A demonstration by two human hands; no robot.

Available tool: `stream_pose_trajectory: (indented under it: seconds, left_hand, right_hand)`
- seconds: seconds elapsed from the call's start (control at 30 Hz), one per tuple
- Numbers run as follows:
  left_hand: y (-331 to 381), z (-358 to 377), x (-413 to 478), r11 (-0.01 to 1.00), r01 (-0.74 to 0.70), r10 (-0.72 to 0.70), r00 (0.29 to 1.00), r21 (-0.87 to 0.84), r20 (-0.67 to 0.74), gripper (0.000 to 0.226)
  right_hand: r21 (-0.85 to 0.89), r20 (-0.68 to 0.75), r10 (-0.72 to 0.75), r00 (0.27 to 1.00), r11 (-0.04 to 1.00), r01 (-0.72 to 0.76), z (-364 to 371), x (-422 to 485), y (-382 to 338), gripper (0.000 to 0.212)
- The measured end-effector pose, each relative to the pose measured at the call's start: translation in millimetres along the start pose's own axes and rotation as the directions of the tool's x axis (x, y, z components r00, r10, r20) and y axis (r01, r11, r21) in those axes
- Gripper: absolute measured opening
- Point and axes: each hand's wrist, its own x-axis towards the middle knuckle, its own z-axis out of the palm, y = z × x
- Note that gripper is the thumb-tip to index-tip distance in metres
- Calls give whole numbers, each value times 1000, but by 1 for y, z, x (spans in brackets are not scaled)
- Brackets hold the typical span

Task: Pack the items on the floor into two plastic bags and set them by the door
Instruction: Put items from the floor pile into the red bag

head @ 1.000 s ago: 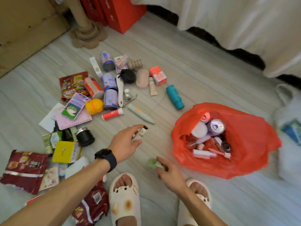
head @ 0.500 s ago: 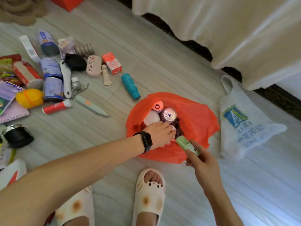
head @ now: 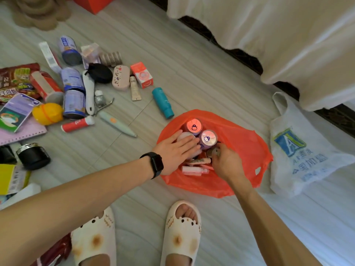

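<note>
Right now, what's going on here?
A person is packing the orange bag on the floor. Both hands are in its mouth. The left hand lies flat, fingers straight, on a white round item beside two cans. The right hand grips a small item just inside. The white bag lies flat to the right. Many items, such as the teal bottle, lie unpacked to the left.

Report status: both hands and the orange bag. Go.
Left hand open, flat over white jar in orange bag. Right hand pinches small item inside it. White bag flat alongside. Nothing blocking.
</note>
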Motion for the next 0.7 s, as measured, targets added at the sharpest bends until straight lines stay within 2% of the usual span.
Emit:
stream_pose_trajectory:
  seconds: [0.1, 0.2, 0.3, 0.37, 0.47, 0.53, 0.57, 0.63, 0.7]
  left_hand:
    - [-1, 1, 1, 999, 11, -11, 1000, -32, 3, 70]
    - [-1, 0, 1, 999, 11, -10, 1000, -43, 22, 69]
    - [1, -3, 0, 1000, 2, -2, 1000, -30, 28, 67]
    - [-1, -7, -5, 1000, -13, 13, 1000, -4, 19, 68]
    - [-7, -9, -29, 1000, 0, -2, 997, -30, -78, 74]
    - [-9, -3, -58, 989, 80, -100, 981, -128, -163, 74]
    - [-9, 2, -75, 969, 146, -179, 970, -198, -163, 74]
    - [-11, 17, -114, 893, 320, -350, 936, -316, -43, 78]
    - [-13, 34, -160, 781, 513, -485, 858, -357, 171, 78]
  right_hand:
    - [119, 88, 130, 988, 983, -140, 13, 5, -4, 30]
    - [79, 127, 123, 984, 988, -134, 27, 1, -9, 33]
    - [137, 134, 127, 983, 980, -145, 26, -5, -13, 54]
    - [192, 92, 130, 987, 971, -146, 19, -15, -15, 62]
    - [184, -67, 46, 997, 982, -33, 9, -42, -17, 49]
    - [210, -120, -3, 993, 977, 29, 4, -63, -23, 46]
    - [227, -126, -25, 992, 972, 53, 2, -73, -28, 47]
    - [229, -130, -98, 987, 965, 126, 4, -92, -40, 48]
    - [212, -146, -211, 967, 948, 239, 12, -109, -57, 44]
